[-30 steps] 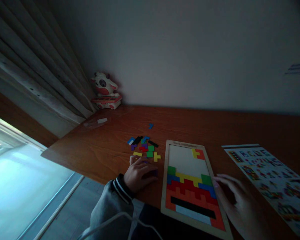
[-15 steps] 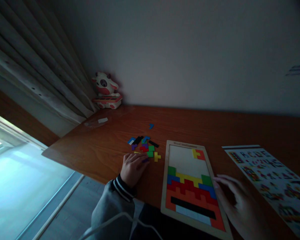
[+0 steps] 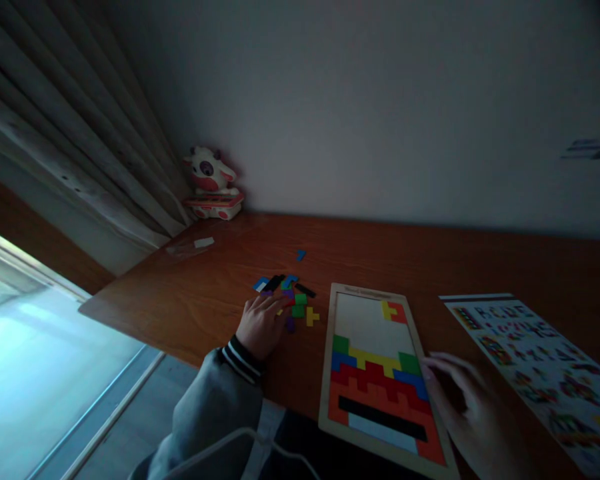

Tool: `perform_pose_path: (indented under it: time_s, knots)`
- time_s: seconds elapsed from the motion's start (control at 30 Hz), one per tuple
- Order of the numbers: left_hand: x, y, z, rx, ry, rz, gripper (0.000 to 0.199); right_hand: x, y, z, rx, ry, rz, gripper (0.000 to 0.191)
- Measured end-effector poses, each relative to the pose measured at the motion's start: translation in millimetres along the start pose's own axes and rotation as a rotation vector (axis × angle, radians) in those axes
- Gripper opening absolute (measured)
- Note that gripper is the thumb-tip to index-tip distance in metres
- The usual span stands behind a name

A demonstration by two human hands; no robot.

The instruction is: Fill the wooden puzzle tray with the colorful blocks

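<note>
My left hand (image 3: 261, 325) lies over the near left side of a loose heap of flat puzzle pieces, fingers stretched toward a red piece (image 3: 291, 303) and partly covering it. Beside the fingertips are a green piece (image 3: 298, 311), a yellow piece (image 3: 311, 317) and a purple piece (image 3: 291, 325). A wooden puzzle board (image 3: 327, 373) has its lower half filled with coloured pieces, and a yellow and an orange piece sit in its upper right corner. At the board's right rim, my right hand (image 3: 473, 407) has thumb and forefinger closed together on the edge.
A blue piece (image 3: 301, 255) lies apart beyond the heap. On the right is a printed pattern sheet (image 3: 530, 360). A cow-shaped toy keyboard (image 3: 213, 187) stands at the back left against the wall, near a curtain (image 3: 80, 120). A white cable (image 3: 240, 433) crosses my lap.
My left hand has reached slightly farther into the heap, its fingers now over the red piece. A purple piece formerly under its fingertips is uncovered. My right hand stays at the board's rim.
</note>
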State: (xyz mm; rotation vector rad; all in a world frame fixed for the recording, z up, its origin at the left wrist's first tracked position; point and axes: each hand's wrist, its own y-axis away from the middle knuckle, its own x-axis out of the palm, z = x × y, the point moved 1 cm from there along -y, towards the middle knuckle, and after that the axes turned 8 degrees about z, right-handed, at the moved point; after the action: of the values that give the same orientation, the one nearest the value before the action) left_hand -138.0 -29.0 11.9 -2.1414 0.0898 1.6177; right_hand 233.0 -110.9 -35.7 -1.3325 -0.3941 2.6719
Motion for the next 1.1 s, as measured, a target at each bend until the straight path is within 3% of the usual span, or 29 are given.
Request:
perform_pose_path:
  time_s: [0.13,0.27,0.4,0.5,0.77,0.9,1.1]
  knots:
    - [-3.0,-16,20,0.033,-0.094,0.145,0.027,1,0,-2,0.005,0.012,-0.007,0.039]
    - [-3.9,-10,34,0.081,-0.152,0.222,0.031,2,0,-6,0.009,0.009,-0.006,0.04]
    - [-4.9,5,48,0.072,-0.163,0.14,0.031,2,0,-8,0.017,0.021,0.008,0.04]
    - [-2.9,1,55,0.084,-0.143,0.077,0.028,1,0,-7,0.011,0.025,0.015,0.04]
    - [12.9,-40,33,0.027,-0.072,0.051,0.022,0,0,-4,0.031,0.016,0.002,0.038]
    - [15.2,-38,28,0.116,-0.09,0.062,0.019,-1,-1,-1,0.004,0.046,-0.022,0.04]
    - [23.1,-37,41,0.148,0.011,0.08,0.018,0,-2,-2,-0.012,0.035,-0.01,0.038]
